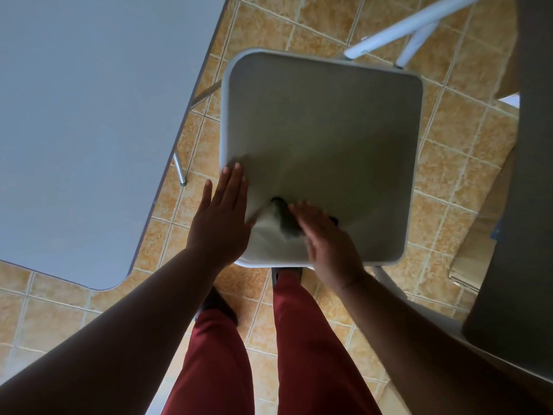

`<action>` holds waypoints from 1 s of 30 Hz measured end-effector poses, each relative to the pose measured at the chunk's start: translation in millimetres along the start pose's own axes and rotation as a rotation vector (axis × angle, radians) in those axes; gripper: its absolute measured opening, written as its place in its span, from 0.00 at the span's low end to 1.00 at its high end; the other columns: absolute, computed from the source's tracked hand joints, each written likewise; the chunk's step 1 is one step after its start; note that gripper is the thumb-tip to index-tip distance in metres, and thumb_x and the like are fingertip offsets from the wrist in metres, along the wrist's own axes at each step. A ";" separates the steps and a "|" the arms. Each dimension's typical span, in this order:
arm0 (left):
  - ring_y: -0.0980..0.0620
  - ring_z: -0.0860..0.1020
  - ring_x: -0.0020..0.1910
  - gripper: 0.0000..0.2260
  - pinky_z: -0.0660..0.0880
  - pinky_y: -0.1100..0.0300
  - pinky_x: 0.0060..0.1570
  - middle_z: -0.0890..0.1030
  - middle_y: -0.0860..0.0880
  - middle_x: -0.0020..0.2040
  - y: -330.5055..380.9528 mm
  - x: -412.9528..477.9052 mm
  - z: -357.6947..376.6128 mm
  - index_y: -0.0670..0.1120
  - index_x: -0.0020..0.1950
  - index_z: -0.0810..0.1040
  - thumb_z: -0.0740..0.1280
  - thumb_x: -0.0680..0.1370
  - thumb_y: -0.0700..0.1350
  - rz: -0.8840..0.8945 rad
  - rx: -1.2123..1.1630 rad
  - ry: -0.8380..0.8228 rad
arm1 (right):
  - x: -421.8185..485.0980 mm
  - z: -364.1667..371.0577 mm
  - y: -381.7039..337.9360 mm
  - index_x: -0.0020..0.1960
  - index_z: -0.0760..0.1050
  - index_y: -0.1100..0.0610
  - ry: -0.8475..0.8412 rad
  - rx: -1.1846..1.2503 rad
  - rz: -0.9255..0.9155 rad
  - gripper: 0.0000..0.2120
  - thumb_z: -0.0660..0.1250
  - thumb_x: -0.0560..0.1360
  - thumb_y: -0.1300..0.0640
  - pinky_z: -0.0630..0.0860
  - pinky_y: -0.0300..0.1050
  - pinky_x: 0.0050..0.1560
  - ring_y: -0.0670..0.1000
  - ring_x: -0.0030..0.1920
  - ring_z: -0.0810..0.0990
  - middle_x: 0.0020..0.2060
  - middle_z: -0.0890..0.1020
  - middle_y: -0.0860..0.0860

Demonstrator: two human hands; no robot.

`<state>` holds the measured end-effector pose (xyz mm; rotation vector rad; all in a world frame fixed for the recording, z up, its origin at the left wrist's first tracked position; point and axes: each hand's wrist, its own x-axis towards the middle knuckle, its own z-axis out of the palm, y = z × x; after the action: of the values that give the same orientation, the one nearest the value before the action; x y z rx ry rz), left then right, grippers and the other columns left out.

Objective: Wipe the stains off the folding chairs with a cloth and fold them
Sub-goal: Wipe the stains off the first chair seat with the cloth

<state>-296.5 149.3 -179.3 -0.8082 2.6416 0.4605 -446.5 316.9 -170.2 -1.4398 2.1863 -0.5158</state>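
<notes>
A grey folding chair seat with a pale rim fills the middle of the view, seen from above. My left hand lies flat with fingers straight on the seat's near left corner. My right hand presses flat on a dark cloth near the seat's front edge; the hand is blurred and only part of the cloth shows from under it. A pale patch of light lies on the seat between my hands.
A grey table stands close on the left, its leg near the chair. White frame tubes of another chair cross the top right. A second grey seat and cardboard sit at the right. Orange tiled floor below.
</notes>
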 end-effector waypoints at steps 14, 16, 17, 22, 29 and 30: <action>0.40 0.49 0.79 0.34 0.55 0.39 0.75 0.51 0.39 0.80 1.7 -11.3 10.4 0.37 0.78 0.54 0.62 0.79 0.52 -0.030 -0.070 0.084 | 167.2 -20.9 63.7 0.75 0.60 0.52 0.179 -0.341 0.268 0.27 0.57 0.77 0.65 0.57 0.64 0.71 0.61 0.73 0.62 0.74 0.64 0.58; 0.41 0.49 0.79 0.34 0.56 0.40 0.75 0.51 0.40 0.80 1.4 -14.7 12.8 0.37 0.78 0.54 0.62 0.79 0.52 -0.041 -0.082 0.084 | 120.3 9.9 28.2 0.74 0.62 0.53 0.140 -0.318 0.155 0.28 0.59 0.75 0.67 0.56 0.66 0.70 0.62 0.73 0.62 0.73 0.65 0.58; 0.41 0.49 0.79 0.34 0.56 0.40 0.75 0.51 0.40 0.80 0.3 -16.1 13.7 0.38 0.78 0.53 0.62 0.79 0.53 -0.045 -0.080 0.086 | 93.1 19.9 10.2 0.74 0.63 0.54 0.090 -0.280 0.099 0.29 0.58 0.74 0.66 0.55 0.67 0.71 0.62 0.73 0.61 0.73 0.65 0.58; 0.43 0.47 0.79 0.32 0.53 0.42 0.76 0.48 0.41 0.80 -12.4 -22.6 16.8 0.39 0.79 0.51 0.53 0.82 0.57 -0.003 -0.051 0.060 | 11.9 10.1 -27.5 0.72 0.66 0.54 -0.176 -0.065 -0.094 0.23 0.52 0.77 0.60 0.64 0.57 0.71 0.55 0.71 0.67 0.70 0.71 0.54; 0.42 0.47 0.79 0.35 0.54 0.41 0.76 0.47 0.40 0.80 -15.6 -31.6 19.6 0.39 0.79 0.49 0.57 0.81 0.57 0.005 -0.080 0.031 | 166.0 -71.0 1.8 0.73 0.65 0.55 0.195 -0.099 0.067 0.23 0.59 0.79 0.63 0.63 0.47 0.72 0.56 0.70 0.68 0.70 0.71 0.56; 0.42 0.47 0.79 0.35 0.54 0.42 0.76 0.47 0.40 0.80 -15.4 -33.5 20.0 0.39 0.79 0.49 0.57 0.81 0.57 -0.002 -0.085 0.028 | 193.1 -69.4 2.2 0.74 0.63 0.55 0.185 -0.141 0.064 0.23 0.58 0.79 0.64 0.62 0.52 0.73 0.58 0.72 0.66 0.71 0.69 0.57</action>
<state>-257.0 161.0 -186.6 -0.8494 2.6623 0.5676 -553.3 143.1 -148.6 -1.4382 2.4498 -0.4981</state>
